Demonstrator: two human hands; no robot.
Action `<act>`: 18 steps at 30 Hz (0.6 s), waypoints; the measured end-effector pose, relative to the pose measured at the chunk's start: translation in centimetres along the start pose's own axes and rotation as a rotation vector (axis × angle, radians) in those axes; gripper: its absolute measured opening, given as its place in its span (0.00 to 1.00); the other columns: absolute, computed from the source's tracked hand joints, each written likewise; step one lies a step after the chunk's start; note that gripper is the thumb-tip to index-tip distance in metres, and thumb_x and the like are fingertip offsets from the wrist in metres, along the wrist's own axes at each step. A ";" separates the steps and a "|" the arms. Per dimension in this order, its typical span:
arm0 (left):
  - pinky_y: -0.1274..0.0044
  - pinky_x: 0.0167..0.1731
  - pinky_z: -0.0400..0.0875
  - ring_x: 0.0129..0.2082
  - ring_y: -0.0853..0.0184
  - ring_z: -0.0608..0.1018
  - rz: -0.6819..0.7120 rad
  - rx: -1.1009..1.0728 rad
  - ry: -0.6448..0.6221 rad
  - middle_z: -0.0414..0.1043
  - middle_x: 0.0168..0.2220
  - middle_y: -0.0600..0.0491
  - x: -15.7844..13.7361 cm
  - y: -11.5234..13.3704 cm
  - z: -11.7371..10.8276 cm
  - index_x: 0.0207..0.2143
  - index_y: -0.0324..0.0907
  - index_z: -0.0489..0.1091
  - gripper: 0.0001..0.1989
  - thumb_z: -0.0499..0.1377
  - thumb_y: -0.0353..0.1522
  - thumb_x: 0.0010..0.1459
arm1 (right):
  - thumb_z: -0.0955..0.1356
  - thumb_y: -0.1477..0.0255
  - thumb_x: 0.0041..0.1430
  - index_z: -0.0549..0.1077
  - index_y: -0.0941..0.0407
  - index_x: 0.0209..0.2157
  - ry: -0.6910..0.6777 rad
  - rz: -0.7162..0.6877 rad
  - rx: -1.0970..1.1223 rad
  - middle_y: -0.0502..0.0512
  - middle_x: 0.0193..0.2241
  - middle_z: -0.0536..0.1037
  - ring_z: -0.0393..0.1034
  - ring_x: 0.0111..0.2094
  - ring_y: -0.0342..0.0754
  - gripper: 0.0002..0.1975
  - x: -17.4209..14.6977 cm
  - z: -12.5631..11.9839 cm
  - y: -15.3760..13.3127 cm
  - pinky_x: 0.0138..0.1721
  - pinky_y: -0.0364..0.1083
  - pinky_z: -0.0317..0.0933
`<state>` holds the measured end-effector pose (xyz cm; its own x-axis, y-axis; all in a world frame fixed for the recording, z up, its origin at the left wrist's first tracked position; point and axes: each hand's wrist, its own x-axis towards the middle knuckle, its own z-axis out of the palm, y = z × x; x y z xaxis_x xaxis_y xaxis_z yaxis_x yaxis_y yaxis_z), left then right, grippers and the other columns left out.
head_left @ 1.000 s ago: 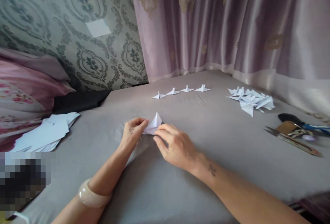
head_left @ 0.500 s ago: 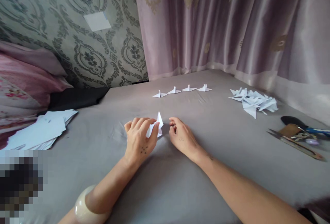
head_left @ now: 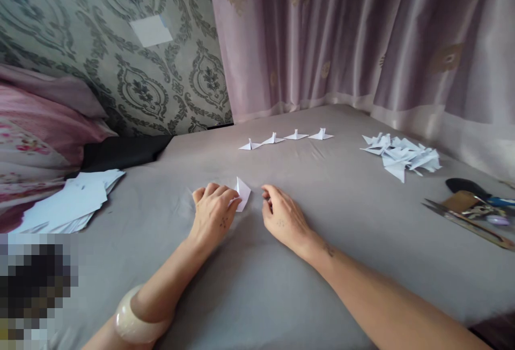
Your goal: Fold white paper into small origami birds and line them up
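Observation:
My left hand (head_left: 215, 209) pinches a folded piece of white paper (head_left: 243, 193) between thumb and fingers, a little above or on the grey cloth. A pointed flap of the paper stands up on the right side, while my fingers hide the rest. Just to the right, apart from the paper, is my right hand (head_left: 284, 216). Its fingers are loosely curled, with a gap between thumb and forefinger, and I see nothing in them. Beyond both hands, several white folded paper birds (head_left: 296, 135) stand in a row.
Many folded paper pieces (head_left: 402, 155) lie heaped at the right. Nearer me are metal scissors (head_left: 462, 221) with keys and a blue-handled tool. A stack of white paper sheets (head_left: 68, 202) lies at the left, beside a pink floral cloth (head_left: 40, 140). Curtains (head_left: 322, 44) hang behind.
The folded paper has turned and shifted slightly left in my left hand, showing a different face. My right hand stays near its place, its thumb and forefinger a little further apart.

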<state>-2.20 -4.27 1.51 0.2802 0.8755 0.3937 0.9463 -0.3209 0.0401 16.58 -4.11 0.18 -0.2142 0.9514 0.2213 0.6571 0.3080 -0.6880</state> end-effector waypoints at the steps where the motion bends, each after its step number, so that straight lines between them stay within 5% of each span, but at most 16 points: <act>1: 0.67 0.38 0.54 0.37 0.58 0.71 -0.013 -0.022 -0.016 0.78 0.33 0.49 0.0 -0.1 0.1 0.32 0.45 0.74 0.10 0.53 0.35 0.62 | 0.59 0.80 0.58 0.66 0.58 0.49 -0.003 0.004 0.002 0.60 0.45 0.76 0.72 0.41 0.48 0.18 0.0 0.0 0.0 0.44 0.48 0.63; 6: 0.68 0.40 0.58 0.35 0.62 0.72 -0.195 -0.368 0.006 0.78 0.31 0.53 0.8 -0.1 -0.8 0.26 0.46 0.75 0.07 0.59 0.35 0.56 | 0.60 0.80 0.57 0.68 0.58 0.48 0.048 0.035 0.124 0.60 0.44 0.77 0.72 0.41 0.49 0.18 0.3 -0.1 -0.1 0.45 0.49 0.64; 11: 0.77 0.29 0.64 0.25 0.71 0.70 -0.653 -1.291 0.113 0.74 0.27 0.55 2.2 -0.1 -2.3 0.28 0.42 0.76 0.10 0.69 0.38 0.43 | 0.62 0.75 0.57 0.72 0.55 0.41 0.309 0.024 0.413 0.55 0.39 0.79 0.73 0.38 0.47 0.11 0.9 -1.9 -0.9 0.40 0.46 0.66; 14: 0.81 0.24 0.62 0.21 0.77 0.66 -0.718 -1.635 0.016 0.70 0.23 0.58 2.5 0.2 -2.0 0.26 0.40 0.75 0.12 0.72 0.35 0.39 | 0.64 0.71 0.58 0.73 0.55 0.38 0.340 0.022 0.553 0.54 0.37 0.79 0.73 0.37 0.46 0.08 0.7 -3.3 -1.7 0.39 0.45 0.66; 18: 0.83 0.25 0.62 0.22 0.78 0.66 -0.718 -1.746 0.020 0.69 0.22 0.59 2.2 1.0 -0.8 0.26 0.41 0.76 0.11 0.72 0.33 0.40 | 0.67 0.66 0.57 0.71 0.55 0.33 0.287 0.025 0.686 0.53 0.32 0.78 0.74 0.35 0.46 0.06 0.4 -3.5 -2.4 0.38 0.45 0.67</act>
<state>-0.75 -3.00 3.14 -0.0545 0.9924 -0.1102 -0.3401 0.0853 0.9365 17.48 -4.49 4.30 0.0536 0.9503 0.3066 0.0408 0.3047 -0.9516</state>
